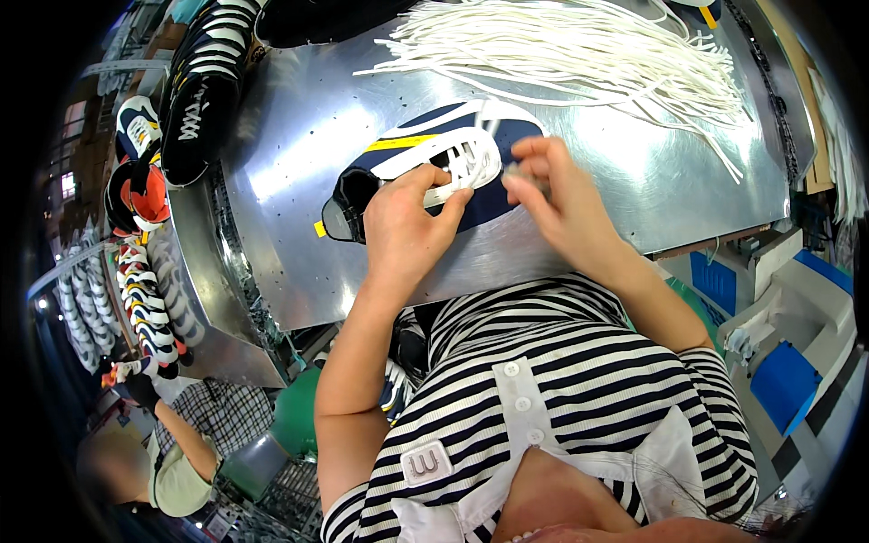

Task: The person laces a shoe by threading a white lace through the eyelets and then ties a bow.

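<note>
A navy and white shoe upper point(516, 127) with a yellow stripe lies on the metal table in front of me, its dark-lined heel opening toward the left. White shoelace point(474, 163) crosses the eyelets in the middle of the upper, and a blurred strand of it stands up at the far side. My left hand point(407, 222) grips the near edge of the upper beside the laces, thumb and fingers closed on it. Just right of the lacing, my right hand point(557, 190) has its fingers curled in a pinch on the shoelace; motion smears the fingertips.
A large bundle of white laces point(579, 54) lies across the back of the metal table point(299, 262). Stacked dark shoe uppers point(195, 109) stand at the left, with more uppers point(145, 299) beyond the table edge. A co-worker point(176, 462) is at lower left; a bin with blue panels point(786, 385) is at right.
</note>
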Available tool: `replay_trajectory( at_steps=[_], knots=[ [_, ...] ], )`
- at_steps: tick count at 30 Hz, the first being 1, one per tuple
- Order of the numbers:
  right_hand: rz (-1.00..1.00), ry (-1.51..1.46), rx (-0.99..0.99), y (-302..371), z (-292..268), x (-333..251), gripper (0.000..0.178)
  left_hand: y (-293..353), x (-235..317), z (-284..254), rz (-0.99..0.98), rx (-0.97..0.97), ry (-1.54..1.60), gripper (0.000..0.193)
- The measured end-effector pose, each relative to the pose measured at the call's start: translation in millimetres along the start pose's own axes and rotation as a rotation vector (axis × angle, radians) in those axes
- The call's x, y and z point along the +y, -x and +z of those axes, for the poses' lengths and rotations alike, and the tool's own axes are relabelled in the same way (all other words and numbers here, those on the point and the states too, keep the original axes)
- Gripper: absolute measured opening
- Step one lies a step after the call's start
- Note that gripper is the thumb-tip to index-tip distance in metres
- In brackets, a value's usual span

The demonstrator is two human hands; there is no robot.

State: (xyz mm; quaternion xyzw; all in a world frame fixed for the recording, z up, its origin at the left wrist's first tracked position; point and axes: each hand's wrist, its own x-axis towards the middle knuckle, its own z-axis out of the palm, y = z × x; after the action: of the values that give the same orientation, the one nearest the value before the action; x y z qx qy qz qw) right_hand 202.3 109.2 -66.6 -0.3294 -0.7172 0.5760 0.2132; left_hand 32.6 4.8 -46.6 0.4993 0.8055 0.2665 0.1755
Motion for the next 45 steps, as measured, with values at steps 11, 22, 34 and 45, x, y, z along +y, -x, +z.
replay_trajectory(
  at_steps=[11, 22, 34, 45],
  knots=[
    [0.042, -0.018, -0.140, 9, 5, 4, 0.015, 1, -7, 3, 0.185, 0.056, 0.021, 0.022],
    [0.261, -0.222, -0.199, 11, 14, 0, 0.016, 23, -2, 9, 0.382, 0.065, 0.014, 0.017],
    [-0.162, 0.354, -0.157, 18, -47, -4, 0.023, 33, -11, 1, 0.483, 0.125, -0.166, 0.015],
    [-0.258, 0.685, -0.416, -20, 16, -36, 0.018, 41, -11, 5, 0.625, 0.183, -0.211, 0.018]
  ],
)
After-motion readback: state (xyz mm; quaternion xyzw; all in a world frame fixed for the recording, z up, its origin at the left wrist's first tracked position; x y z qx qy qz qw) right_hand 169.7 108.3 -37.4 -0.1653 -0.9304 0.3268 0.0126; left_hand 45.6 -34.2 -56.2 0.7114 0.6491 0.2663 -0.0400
